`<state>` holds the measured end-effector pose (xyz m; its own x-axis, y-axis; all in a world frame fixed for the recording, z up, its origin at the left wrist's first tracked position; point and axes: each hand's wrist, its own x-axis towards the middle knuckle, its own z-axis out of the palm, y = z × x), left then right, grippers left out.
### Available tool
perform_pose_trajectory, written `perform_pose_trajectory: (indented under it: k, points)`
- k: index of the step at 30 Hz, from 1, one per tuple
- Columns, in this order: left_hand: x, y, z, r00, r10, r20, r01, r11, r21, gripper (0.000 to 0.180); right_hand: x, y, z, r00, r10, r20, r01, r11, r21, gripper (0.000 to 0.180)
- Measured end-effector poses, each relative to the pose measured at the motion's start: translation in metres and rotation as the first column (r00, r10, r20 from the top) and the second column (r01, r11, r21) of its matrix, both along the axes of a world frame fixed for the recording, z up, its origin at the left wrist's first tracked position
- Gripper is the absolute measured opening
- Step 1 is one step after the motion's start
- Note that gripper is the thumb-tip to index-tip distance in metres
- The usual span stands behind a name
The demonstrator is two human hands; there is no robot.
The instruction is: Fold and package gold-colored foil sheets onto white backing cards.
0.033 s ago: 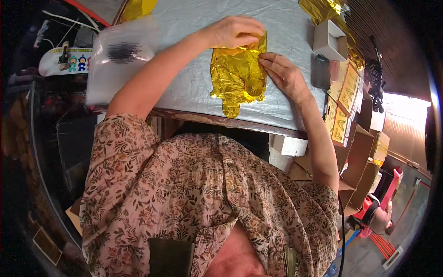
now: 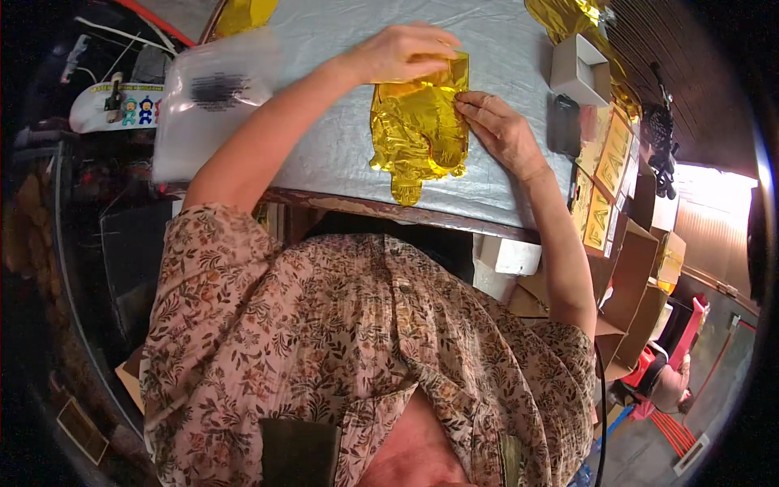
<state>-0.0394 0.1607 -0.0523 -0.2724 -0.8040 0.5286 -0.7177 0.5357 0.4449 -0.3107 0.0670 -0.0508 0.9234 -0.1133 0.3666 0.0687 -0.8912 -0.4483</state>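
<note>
Gold crinkled foil balloon (image 2: 418, 134), deflated and flat, lies in the upper middle of the frame on a grey sheet-covered table (image 2: 341, 154). Its long axis runs from the top of the picture down toward the table's near edge, with a small tab-like neck pointing down at the wearer.

The upper end looks folded over or bunched under the left hand (image 2: 402, 50), which lies across that top edge, fingers curled down on the foil, pressing rather than pinching as far as one can tell. The right hand (image 2: 503, 130) rests at the balloon's right edge, fingertips touching the foil, palm on the table, not closed around anything. I judge the flattening or folding as only begun: most of the balloon is spread out and wrinkled.

At upper left sits a clear plastic bag (image 2: 215, 93). At upper right are a small white box (image 2: 578, 69), a dark flat device (image 2: 565, 123), and more gold foil (image 2: 568, 18).
</note>
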Motion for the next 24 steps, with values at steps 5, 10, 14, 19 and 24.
perform_pose_trajectory:
  k: [5,10,14,19,24]
  points:
    - [0.035,0.095,0.013,0.976,-0.042,0.212,0.034,0.999,0.039,0.031,-0.002,-0.001,-0.003,0.998,-0.003,0.056,0.006,0.998,-0.055,0.025]
    - [0.023,0.131,0.026,0.912,-0.090,0.399,0.055,0.994,0.098,0.034,0.000,-0.001,-0.007,0.997,-0.001,0.076,0.004,0.999,-0.046,0.027]
    - [0.004,0.118,0.032,0.868,-0.107,0.484,0.091,0.994,0.057,0.044,0.000,0.000,-0.004,0.996,-0.003,0.085,0.009,0.997,-0.074,0.024]
    - [-0.014,0.109,0.021,0.909,-0.027,0.416,0.044,0.999,-0.030,0.041,0.002,0.001,-0.004,0.996,-0.007,0.087,0.015,0.996,-0.085,0.024]
    - [-0.019,0.109,0.011,0.954,-0.035,0.298,0.034,0.999,0.007,0.050,-0.001,0.005,-0.001,0.997,-0.061,0.043,0.063,0.997,-0.046,0.025]
